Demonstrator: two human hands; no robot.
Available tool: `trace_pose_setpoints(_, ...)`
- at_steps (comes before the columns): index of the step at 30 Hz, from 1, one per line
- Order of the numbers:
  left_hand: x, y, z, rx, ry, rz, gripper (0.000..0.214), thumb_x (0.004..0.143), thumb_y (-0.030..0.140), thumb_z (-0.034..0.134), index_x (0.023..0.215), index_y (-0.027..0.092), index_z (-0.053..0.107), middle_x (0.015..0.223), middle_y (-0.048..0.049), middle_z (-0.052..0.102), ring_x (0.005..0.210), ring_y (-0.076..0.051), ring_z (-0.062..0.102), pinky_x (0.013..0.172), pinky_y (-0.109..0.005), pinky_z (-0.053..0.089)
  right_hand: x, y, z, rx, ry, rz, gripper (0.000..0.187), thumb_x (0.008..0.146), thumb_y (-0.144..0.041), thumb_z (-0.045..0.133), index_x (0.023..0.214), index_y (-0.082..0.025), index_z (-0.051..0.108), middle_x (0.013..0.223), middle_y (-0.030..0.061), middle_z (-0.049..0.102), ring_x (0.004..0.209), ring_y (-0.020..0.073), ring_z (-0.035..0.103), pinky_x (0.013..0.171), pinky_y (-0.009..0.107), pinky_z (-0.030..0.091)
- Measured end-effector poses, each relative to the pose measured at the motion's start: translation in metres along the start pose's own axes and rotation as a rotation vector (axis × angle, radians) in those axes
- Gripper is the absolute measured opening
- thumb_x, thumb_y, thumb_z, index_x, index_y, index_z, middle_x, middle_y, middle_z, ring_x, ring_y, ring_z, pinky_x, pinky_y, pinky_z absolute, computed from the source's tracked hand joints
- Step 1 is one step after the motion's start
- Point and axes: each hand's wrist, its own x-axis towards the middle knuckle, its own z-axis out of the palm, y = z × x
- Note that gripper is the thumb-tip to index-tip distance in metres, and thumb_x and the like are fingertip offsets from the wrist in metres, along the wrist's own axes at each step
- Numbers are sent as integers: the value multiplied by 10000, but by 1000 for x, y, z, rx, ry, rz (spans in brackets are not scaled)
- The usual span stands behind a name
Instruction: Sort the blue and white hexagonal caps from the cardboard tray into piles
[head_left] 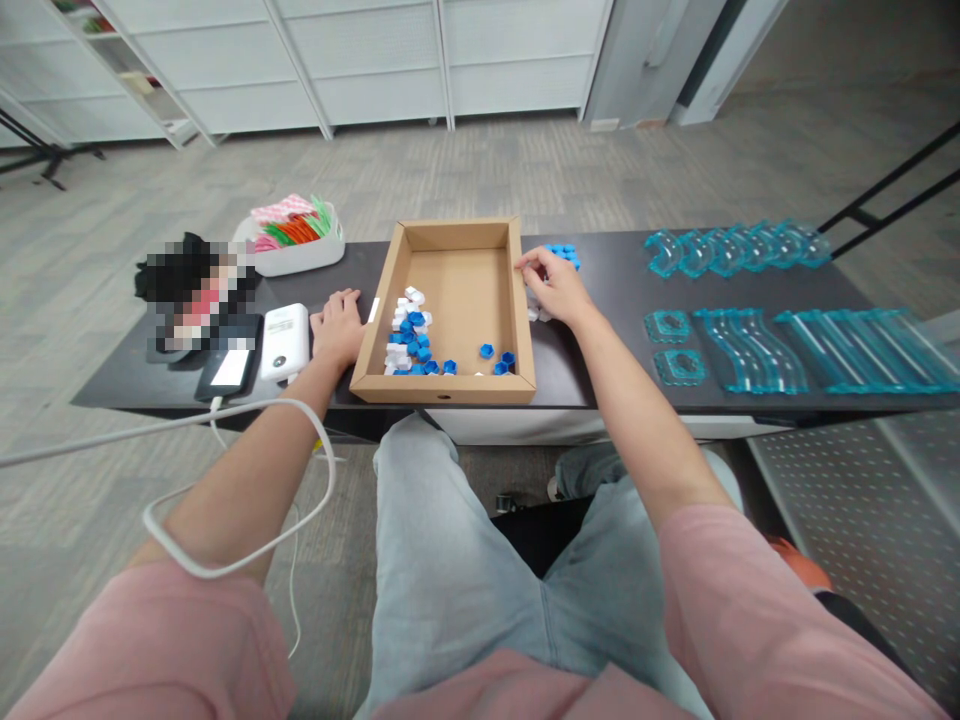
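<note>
A shallow cardboard box (444,388) sits on the dark table, with blue hexagonal pieces (415,350) and white pieces (397,356) gathered mostly at its near left. My left hand (339,328) lies flat on the table against the box's left side, fingers stretched out and holding nothing. At the box's right wall, my right hand (556,288) has its fingers curled together near the rim; what they hold, if anything, is hidden. Under and beside it are more white pieces (535,312), partly covered. Just beyond lie several blue pieces (564,255) in a group.
Clear teal curved parts (735,250), S-shaped tracks (750,350), straight tracks (862,350) and two square parts (679,366) lie right. On the left are a white bin (300,255), a white power bank (285,342) and a phone (231,365). A white cable (315,440) loops over my left forearm.
</note>
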Motion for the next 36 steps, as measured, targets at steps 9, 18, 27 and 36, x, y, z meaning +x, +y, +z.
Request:
trace_pose_setpoints(9, 7, -7, 11, -40, 61, 9, 743, 1122, 384, 466, 1831, 169, 509, 1900, -268, 452, 1792, -429, 400, 1423, -639, 356, 3, 14, 3, 30, 5, -76, 159, 1128, -351, 621, 1184, -266, 743, 900, 28, 683, 814, 253, 589, 863, 417, 508)
trace_pose_setpoints(18, 6, -6, 9, -27, 47, -4, 764, 1111, 389, 468, 1831, 137, 502, 1910, -271, 435, 1805, -420, 384, 1433, -622, 350, 2, 15, 4, 32, 19, -97, 210, 1139, -362, 610, 1203, -258, 781, 866, 24, 682, 768, 236, 568, 821, 398, 505)
trace_pose_setpoints(27, 7, -5, 9, -30, 54, -3, 767, 1102, 393, 479, 1828, 147, 507, 1904, -274, 440, 1799, -430, 388, 1412, -619, 377, 1, 8, 2, 1, -8, -138, 333, 1153, -316, 551, 1235, -251, 867, 1040, 80, 817, 896, 275, 668, 924, 433, 567)
trace_pose_setpoints(36, 5, -5, 9, -44, 66, 5, 771, 1097, 402, 468, 1823, 149, 513, 1890, -276, 458, 1784, -434, 403, 1405, -635, 379, 0, 5, 2, 10, -27, -109, 346, 1146, -302, 544, 1257, -236, 865, 933, 60, 777, 788, 244, 602, 828, 388, 525)
